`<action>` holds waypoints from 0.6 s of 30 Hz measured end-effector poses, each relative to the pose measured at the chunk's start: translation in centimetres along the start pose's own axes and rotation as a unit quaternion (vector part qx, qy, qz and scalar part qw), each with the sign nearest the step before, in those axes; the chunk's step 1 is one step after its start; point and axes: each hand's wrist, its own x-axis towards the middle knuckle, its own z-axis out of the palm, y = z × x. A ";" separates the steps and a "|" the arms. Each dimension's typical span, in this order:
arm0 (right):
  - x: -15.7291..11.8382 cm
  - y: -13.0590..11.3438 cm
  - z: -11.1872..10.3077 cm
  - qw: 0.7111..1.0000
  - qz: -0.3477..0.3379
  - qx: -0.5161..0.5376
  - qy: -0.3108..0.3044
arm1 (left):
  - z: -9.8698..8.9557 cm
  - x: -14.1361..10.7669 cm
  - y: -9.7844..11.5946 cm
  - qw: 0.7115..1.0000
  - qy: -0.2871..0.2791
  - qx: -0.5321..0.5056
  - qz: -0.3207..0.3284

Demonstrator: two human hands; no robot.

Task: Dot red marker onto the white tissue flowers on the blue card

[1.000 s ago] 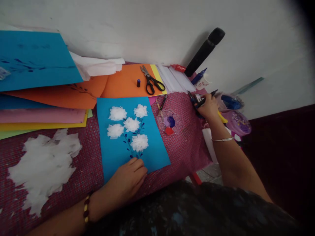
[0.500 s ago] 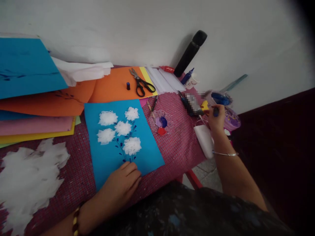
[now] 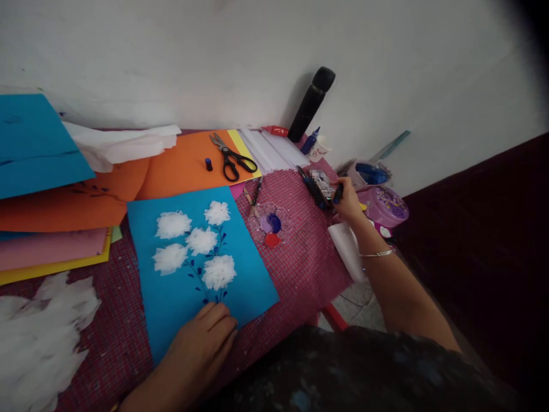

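Observation:
A blue sheet of paper (image 3: pixel 253 286) bears several ruffled white paper flowers (image 3: pixel 201 241) and dark blue painted stems with leaves. My left hand (image 3: pixel 210 332) rests on the sheet's lower part, just below the stems, its fingers loosely bent and lying on the paper. Off to the right, my right hand (image 3: pixel 349 200) is closed around a dark blue marker (image 3: pixel 338 193). It is beside a dark, phone-like object (image 3: pixel 315 191) whose face is blurred; whether its fingers touch that object, I cannot tell. A small dark blue cap (image 3: pixel 209 165) stands on the orange paper (image 3: pixel 175 166).
Black-handled scissors (image 3: pixel 233 160) lie on the orange paper. A clear palette (image 3: pixel 270 225) holds purple, blue and red paint. Behind stands a black bottle (image 3: pixel 311 106). A white device (image 3: pixel 347 252), a purple tub (image 3: pixel 386 206) and white tissue petals (image 3: pixel 43 337) flank the work.
My right hand has moved left with the marker, from near the yellow object and tub to beside the phone-like object. My left hand stays on the blue sheet. The view has shifted slightly.

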 end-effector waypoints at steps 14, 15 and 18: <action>0.6 -1.1 -0.5 0.995 0.103 0.001 0.016 | -0.5 0.5 0.4 1.000 0.018 -0.006 0.000; 0.0 -1.4 -0.8 0.992 0.121 -0.005 0.021 | -0.5 0.5 0.4 1.000 0.016 -0.006 -0.001; -1.5 -2.1 -1.3 0.987 0.156 -0.032 0.010 | -0.4 0.4 0.3 1.000 0.007 -0.008 -0.003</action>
